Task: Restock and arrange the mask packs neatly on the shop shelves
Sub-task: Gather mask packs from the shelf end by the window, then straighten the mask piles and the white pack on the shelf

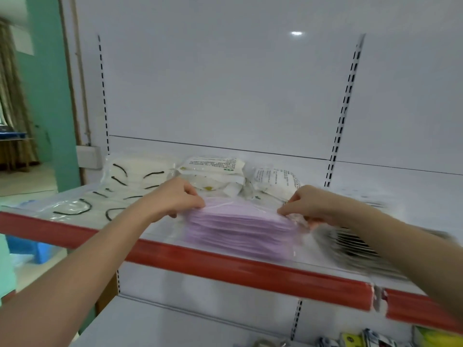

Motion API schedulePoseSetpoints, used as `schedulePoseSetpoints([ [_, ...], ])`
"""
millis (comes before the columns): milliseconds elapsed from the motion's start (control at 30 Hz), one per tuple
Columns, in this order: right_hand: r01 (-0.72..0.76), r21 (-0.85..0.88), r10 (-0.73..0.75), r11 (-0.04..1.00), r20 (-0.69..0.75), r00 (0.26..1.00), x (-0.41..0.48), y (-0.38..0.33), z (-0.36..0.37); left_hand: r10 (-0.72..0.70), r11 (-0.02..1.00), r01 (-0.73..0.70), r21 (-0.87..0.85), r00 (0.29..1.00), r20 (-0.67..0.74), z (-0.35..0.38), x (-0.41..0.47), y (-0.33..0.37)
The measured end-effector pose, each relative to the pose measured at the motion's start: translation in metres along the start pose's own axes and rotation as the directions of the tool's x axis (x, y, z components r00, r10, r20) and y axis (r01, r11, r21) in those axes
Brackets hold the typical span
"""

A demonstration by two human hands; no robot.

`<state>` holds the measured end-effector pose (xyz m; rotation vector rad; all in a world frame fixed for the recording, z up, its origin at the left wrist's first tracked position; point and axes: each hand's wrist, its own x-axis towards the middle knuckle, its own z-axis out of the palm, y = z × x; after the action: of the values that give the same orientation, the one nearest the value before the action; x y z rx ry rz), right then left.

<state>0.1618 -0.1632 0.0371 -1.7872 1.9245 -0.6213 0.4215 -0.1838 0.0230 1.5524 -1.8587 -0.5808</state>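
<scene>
At the bottom right of the frame, a lower shelf point(200, 316) carries a few coloured packets point(370, 339), too cropped for me to name. Above it runs the red edge strip point(225, 262) of the shelf I'm working on. Just behind the strip, mid-frame, the purple mask pack point(238, 231) lies in its clear wrapper. My left grip point(175, 196) is curled and pinching the pack's far left corner. My right grip point(308, 204) pinches the far right corner the same way. A blurred striped pack point(350, 244) sits just beside it on the right, and packs with black ear loops point(75, 207) lie to the left. White printed packs point(213, 169) are stacked behind, against the back panel point(225, 83).

I judge this to be the setting-down step. Next I need to square the pack to the strip without shoving its neighbours, then let go with both grips.
</scene>
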Motion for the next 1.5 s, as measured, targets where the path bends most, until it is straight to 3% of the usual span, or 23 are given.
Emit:
schedulePoseSetpoints([
  [200,0.023,-0.057,-0.032,0.998,-0.163,0.986,0.012,-0.001,0.007,0.019,0.998,-0.012,0.061,0.995,-0.102,0.014,0.013,0.002],
  [500,0.027,-0.157,-0.049,0.987,-0.140,0.989,0.009,0.000,0.004,0.136,0.982,-0.105,0.155,0.968,-0.211,0.016,0.016,-0.005],
  [633,0.052,-0.244,-0.097,0.968,-0.176,0.980,0.004,-0.004,0.001,0.234,0.962,-0.163,0.218,0.906,-0.353,0.019,0.018,-0.008],
  [767,0.120,-0.317,-0.230,0.941,-0.338,0.912,-0.004,-0.005,-0.007,0.448,0.891,-0.344,0.296,0.769,-0.455,0.026,0.004,0.010],
  [933,0.181,-0.340,-0.340,0.923,-0.499,0.797,-0.039,0.013,-0.032,0.639,0.764,-0.628,0.148,0.706,-0.304,0.069,-0.035,0.062],
  [1033,0.168,-0.349,-0.346,0.922,-0.547,0.762,-0.067,0.044,-0.049,0.745,0.648,-0.760,0.061,0.615,-0.258,0.108,-0.055,0.095],
  [1300,-0.106,-0.324,-0.156,0.940,-0.685,0.711,-0.152,0.162,-0.110,0.850,0.496,-0.838,-0.228,0.523,-0.071,0.197,-0.105,0.191],
  [1500,-0.318,-0.304,-0.018,0.898,-0.747,0.665,-0.227,0.267,-0.170,0.902,0.412,-0.855,-0.315,0.432,0.010,0.283,-0.147,0.283],
])
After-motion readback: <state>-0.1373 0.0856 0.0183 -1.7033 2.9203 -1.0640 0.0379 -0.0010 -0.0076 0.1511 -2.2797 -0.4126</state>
